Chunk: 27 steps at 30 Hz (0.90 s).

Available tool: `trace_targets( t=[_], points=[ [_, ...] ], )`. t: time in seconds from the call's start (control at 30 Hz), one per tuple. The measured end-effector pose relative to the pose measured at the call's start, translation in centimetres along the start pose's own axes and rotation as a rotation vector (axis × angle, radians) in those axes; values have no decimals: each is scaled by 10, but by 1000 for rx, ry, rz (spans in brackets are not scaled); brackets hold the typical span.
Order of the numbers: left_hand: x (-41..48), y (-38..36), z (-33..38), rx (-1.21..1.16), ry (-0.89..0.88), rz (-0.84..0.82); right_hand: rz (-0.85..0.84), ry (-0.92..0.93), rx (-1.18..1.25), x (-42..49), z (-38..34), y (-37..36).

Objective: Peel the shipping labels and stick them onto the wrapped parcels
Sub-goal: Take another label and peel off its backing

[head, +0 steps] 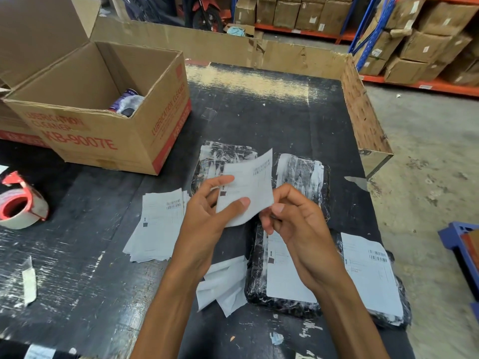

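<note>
My left hand (207, 211) holds a white shipping label (248, 182) above the table, thumb on its face. My right hand (293, 218) pinches the label's lower right corner. A stack of white labels (155, 224) lies on the black table to the left of my hands. Two black wrapped parcels without labels lie behind my hands, one on the left (220, 154) and one on the right (303, 172). Two nearer parcels carry labels: one under my right hand (259, 281), another at the right (373, 275). Peeled backing sheets (223, 283) lie below my left wrist.
An open cardboard box (108, 141) marked KB-9007E stands at the left, with cans inside. A red tape dispenser (18, 206) sits at the far left edge. Cardboard walls (363, 117) border the table's back and right. A blue crate (464, 242) stands on the floor at right.
</note>
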<state>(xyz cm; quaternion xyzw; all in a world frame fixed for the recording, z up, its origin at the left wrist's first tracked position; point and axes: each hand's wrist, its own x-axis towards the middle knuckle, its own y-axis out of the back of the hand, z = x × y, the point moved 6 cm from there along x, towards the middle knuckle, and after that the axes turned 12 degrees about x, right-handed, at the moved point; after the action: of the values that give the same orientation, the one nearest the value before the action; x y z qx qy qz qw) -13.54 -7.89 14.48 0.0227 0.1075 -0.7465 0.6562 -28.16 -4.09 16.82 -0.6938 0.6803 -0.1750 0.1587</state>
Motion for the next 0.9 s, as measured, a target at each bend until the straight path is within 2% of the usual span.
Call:
trace_targets(
  t=[0.1,0.23,0.37,0.43,0.5,0.67,0.9],
  points=[
    [-4,-7,-2,73,9,-36,19,3,10,0,1,-1],
    [-6,-9,-5,338,-14,-58,29,25,28,-1,0,0],
    [-14,-5,8,585,-240,88,13,34,69,-2,-2,-2],
    [-18,-8,17,551,-348,41,4,30,81,-3,-1,-3],
    [-21,-12,19,492,-364,-49,21,52,25,-2,0,-3],
    [-26,-9,20,453,-359,-77,134,185,-329,-6,-6,2],
    [-29,-10,23,352,-346,-103,146,355,-691,-15,-22,-3]
  ],
)
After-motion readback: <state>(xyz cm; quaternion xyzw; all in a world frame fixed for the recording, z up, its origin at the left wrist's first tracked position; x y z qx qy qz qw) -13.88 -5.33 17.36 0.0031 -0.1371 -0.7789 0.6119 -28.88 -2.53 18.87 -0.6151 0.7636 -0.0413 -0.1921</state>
